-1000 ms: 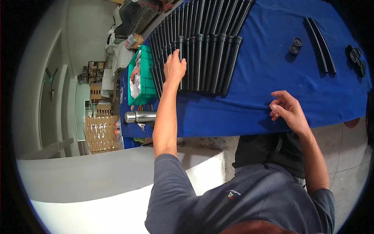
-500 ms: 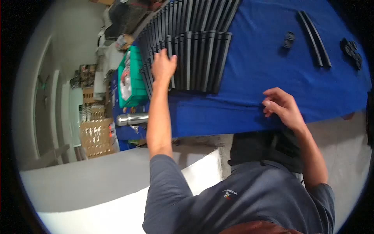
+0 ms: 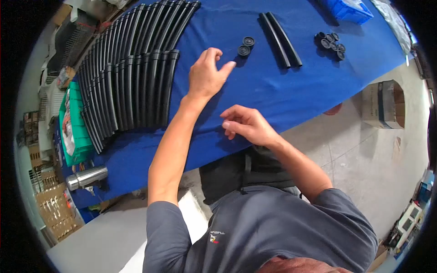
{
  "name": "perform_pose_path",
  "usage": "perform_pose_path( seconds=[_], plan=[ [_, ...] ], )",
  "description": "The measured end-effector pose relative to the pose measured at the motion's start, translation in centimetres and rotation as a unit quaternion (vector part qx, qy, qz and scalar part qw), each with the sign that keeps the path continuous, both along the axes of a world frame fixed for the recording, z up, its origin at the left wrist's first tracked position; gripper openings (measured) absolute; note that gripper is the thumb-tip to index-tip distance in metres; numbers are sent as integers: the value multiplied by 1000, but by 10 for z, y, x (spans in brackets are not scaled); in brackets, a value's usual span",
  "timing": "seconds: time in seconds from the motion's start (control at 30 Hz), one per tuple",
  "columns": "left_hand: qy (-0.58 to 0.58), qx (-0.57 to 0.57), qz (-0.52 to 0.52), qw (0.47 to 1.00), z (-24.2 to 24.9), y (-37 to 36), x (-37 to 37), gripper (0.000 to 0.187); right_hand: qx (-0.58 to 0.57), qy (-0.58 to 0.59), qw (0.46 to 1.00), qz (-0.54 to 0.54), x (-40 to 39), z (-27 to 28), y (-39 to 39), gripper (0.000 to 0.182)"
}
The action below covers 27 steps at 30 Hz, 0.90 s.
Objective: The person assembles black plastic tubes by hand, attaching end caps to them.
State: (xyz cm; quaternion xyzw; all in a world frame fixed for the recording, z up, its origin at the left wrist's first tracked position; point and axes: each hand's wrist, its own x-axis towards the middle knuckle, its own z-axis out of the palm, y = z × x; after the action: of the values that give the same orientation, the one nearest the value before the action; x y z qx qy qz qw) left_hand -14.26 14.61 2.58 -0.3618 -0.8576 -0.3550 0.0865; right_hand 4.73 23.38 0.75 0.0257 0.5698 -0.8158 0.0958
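Observation:
My left hand hovers over the blue cloth, thumb and fingers apart, with nothing in it. Just beyond its fingertips lie two round black caps with ringed faces. My right hand is held near the table's front edge, its fingers loosely bent and apart, with no object visible in it. Two black tubes lie side by side past the caps. A cluster of several similar black caps sits further right. Left of my left hand, many capped black tubes lie in two overlapping rows.
A green bin with whitish contents stands at the table's left end, near a steel flask. A blue crate is at the far right of the blue cloth. A cardboard box stands on the floor.
My left hand has moved right, from over the rows of tubes to near the two caps. My right hand stays loosely bent. The view has turned to the right.

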Motion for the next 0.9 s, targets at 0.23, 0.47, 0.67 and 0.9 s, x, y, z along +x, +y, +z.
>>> perform_pose_path(
  seconds=[0.23, 0.47, 0.67, 0.9],
  plan=[
    [2, -48, 15, 999, -15, 61, -1, 61, -1, 4, 1000, 0, 0, -2, 1, 29],
    [36, 29, 23, 999, -18, 27, 1, 51, -14, 1, 1000, 0, -1, -5, 1, 28],
    [46, -23, 51, 997, 5, -67, 38, 37, -1, 26, 1000, -9, 0, 1, 1, 24],
    [47, -39, 92, 994, -23, -84, 62, 39, 179, 13, 979, -95, 3, 24, 7, 23]
  ],
)
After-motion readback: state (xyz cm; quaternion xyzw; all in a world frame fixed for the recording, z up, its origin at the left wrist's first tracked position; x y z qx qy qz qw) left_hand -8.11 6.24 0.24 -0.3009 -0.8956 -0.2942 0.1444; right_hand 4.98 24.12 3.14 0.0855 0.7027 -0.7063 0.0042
